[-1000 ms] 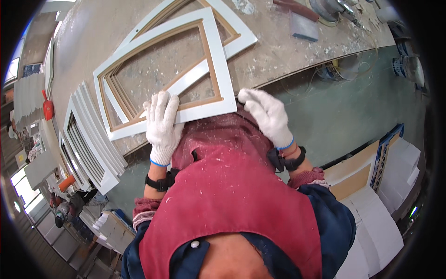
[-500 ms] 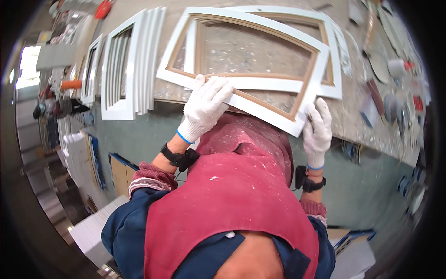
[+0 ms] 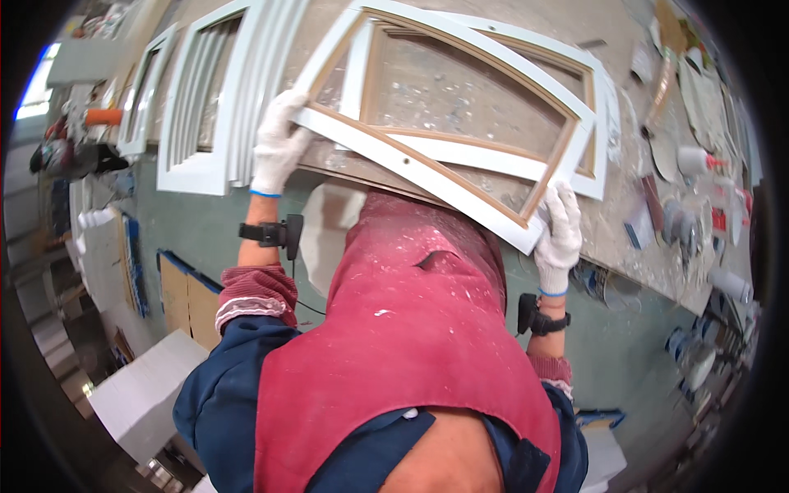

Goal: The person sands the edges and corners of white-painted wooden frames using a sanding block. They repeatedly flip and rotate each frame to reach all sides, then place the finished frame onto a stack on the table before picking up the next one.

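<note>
A white frame with a brown inner edge (image 3: 415, 172) lies aslant across the near edge of the workbench, its near corner jutting past the edge. My left hand (image 3: 279, 140), in a white glove, grips its left corner, with the fingertips partly hidden. At the near right corner, my right hand (image 3: 560, 230), also gloved, has its fingers closed along the frame's edge. Beneath lies a second white frame (image 3: 485, 154), turned at a different angle and partly covered by the first.
More white frames (image 3: 197, 177) stand in a row on the bench at the left. Tape rolls (image 3: 694, 160), a sanding block (image 3: 639, 226) and scraps crowd the right side of the workbench (image 3: 657, 267). Boards (image 3: 187, 300) lean behind me at the left. Far left is another person (image 3: 62, 156).
My left hand has moved from the frame's near rail out to its left corner. My right hand has closed in on the near right corner. The upper frame has turned slightly clockwise.
</note>
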`<state>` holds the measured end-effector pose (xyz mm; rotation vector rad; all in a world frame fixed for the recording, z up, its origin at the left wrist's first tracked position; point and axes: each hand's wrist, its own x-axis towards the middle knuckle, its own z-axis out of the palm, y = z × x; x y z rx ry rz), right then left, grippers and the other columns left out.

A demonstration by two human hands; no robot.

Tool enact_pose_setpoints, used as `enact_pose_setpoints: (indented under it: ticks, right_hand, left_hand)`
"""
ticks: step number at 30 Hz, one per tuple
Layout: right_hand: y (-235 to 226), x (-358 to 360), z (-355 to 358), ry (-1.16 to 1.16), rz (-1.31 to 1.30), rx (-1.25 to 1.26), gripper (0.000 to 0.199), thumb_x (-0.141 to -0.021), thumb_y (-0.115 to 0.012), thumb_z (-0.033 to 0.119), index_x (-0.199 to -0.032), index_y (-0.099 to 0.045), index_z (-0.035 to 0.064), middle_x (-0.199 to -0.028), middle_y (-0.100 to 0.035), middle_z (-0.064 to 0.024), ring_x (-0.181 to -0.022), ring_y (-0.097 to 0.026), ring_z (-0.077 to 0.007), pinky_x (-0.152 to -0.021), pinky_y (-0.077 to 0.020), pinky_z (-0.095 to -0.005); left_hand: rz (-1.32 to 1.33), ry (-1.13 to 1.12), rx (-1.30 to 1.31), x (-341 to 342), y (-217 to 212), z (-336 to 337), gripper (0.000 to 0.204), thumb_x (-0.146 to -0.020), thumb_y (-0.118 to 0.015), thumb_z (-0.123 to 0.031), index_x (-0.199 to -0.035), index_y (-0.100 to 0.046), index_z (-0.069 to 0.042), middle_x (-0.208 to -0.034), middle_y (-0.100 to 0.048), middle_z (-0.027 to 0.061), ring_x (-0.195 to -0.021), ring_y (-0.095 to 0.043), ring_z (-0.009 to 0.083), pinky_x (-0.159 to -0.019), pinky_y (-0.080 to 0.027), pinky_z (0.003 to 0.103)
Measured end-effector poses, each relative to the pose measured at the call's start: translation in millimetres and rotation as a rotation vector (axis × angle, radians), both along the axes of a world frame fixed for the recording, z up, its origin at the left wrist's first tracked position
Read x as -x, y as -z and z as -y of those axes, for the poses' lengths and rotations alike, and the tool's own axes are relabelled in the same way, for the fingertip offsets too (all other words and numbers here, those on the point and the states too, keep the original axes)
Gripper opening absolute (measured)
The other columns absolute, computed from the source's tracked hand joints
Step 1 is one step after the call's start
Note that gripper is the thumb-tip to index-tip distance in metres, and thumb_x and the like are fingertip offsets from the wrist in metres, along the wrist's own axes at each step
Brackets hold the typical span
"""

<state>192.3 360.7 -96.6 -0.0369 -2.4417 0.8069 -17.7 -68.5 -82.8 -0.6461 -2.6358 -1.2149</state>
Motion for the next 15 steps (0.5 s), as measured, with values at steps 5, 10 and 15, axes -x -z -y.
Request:
enact_pose_setpoints:
  ticks: [5, 10, 15]
  right_hand:
    - [-36.4, -6.1, -4.3, 0.017, -0.063, 0.306, 0.041, -0.078, -0.058, -0.009, -0.116, -0.068, 0.0036, -0.117, -0.067, -0.0182, -0.111, -0.065, -0.0309, -0.095, -0.0510, -0.0346]
    - [-103.9, 9.6, -30.8, -0.099, -0.326, 0.722, 0.025, -0.088, -0.061, 0.001, -0.112, -0.064, -0.0035, -0.108, -0.068, -0.0164, -0.100, -0.066, -0.0254, -0.089, -0.0526, -0.0366]
    - [-137.0, 40.3, -31.9, -0.022, -0.325, 1.296, 0.017, -0.091, -0.063, -0.002, -0.108, -0.058, 0.0014, -0.088, -0.064, -0.0033, -0.053, -0.047, -0.0026, -0.043, -0.0358, -0.0161]
  left_hand:
    - [-0.066, -0.053, -0.134, 3.6, -55.3, 0.3, 0.039, -0.082, -0.067, 0.007, -0.120, -0.063, 0.000, -0.127, -0.061, 0.0138, -0.120, -0.057, 0.0246, -0.104, -0.045, 0.037]
    - [-0.363, -0.138, -0.271, 22.2, -153.2, -3.9, 0.047, -0.087, -0.065, 0.007, -0.132, -0.053, 0.007, -0.127, -0.060, 0.0217, -0.118, -0.060, 0.0286, -0.102, -0.050, 0.038]
    - [-0.239, 0.114, -0.597, 59.9, -168.4, -28.9, 0.045, -0.094, -0.058, 0.000, -0.138, -0.048, 0.005, -0.120, -0.062, 0.0149, -0.103, -0.061, 0.0197, -0.096, -0.048, 0.032]
